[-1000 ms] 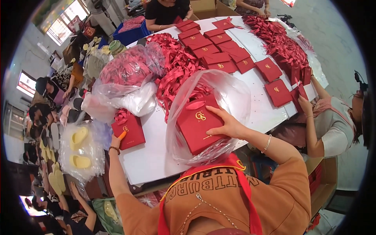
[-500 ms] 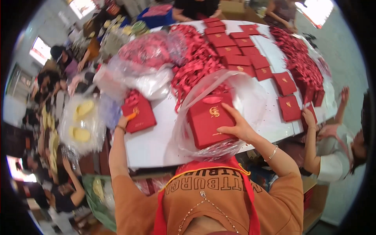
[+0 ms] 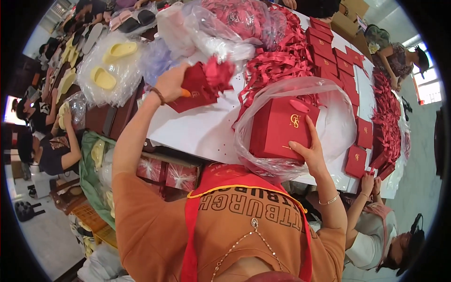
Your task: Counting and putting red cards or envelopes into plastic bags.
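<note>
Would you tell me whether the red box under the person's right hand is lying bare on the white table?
No, the red box sits inside a clear plastic bag, where the right hand presses on it.

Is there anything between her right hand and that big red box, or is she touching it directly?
Nothing visible lies between them. The right hand rests directly on the red box, reaching in through the mouth of the clear plastic bag that surrounds the box on the white table.
</note>
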`<action>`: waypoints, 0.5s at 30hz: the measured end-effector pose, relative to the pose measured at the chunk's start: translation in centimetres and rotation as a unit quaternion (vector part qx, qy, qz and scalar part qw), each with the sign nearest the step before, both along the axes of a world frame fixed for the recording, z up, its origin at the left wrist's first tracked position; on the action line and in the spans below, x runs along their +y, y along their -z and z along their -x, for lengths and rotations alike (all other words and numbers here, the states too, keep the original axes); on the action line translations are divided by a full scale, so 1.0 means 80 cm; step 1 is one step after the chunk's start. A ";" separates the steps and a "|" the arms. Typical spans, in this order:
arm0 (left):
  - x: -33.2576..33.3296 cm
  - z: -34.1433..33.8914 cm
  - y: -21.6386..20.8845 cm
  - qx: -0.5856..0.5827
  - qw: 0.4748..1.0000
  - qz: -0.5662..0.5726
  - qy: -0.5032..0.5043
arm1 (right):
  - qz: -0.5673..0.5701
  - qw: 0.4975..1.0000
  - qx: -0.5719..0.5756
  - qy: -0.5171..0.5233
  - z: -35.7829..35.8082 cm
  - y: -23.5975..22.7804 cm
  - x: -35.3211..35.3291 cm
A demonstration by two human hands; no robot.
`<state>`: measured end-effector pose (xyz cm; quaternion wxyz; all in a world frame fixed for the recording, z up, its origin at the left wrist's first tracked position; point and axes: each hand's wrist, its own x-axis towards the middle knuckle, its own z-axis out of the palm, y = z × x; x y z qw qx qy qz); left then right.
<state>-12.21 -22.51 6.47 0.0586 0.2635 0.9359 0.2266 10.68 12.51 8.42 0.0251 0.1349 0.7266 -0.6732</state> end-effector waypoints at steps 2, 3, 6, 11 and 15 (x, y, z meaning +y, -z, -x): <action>0.001 -0.008 0.028 0.055 0.992 0.097 0.059 | 0.001 1.000 0.001 -0.007 0.002 -0.005 -0.004; 0.010 -0.020 0.043 0.120 0.982 0.135 0.055 | 0.005 1.000 0.003 -0.004 0.001 -0.006 -0.006; 0.018 -0.022 0.046 0.141 0.975 0.165 0.047 | 0.014 1.000 0.002 0.000 0.002 -0.008 -0.006; 0.021 -0.026 0.042 0.117 0.986 0.109 0.048 | 0.006 0.999 0.027 0.018 -0.002 -0.001 -0.003; 0.019 -0.025 0.046 0.068 0.986 0.134 0.072 | -0.084 0.996 0.033 -0.007 -0.006 0.011 0.007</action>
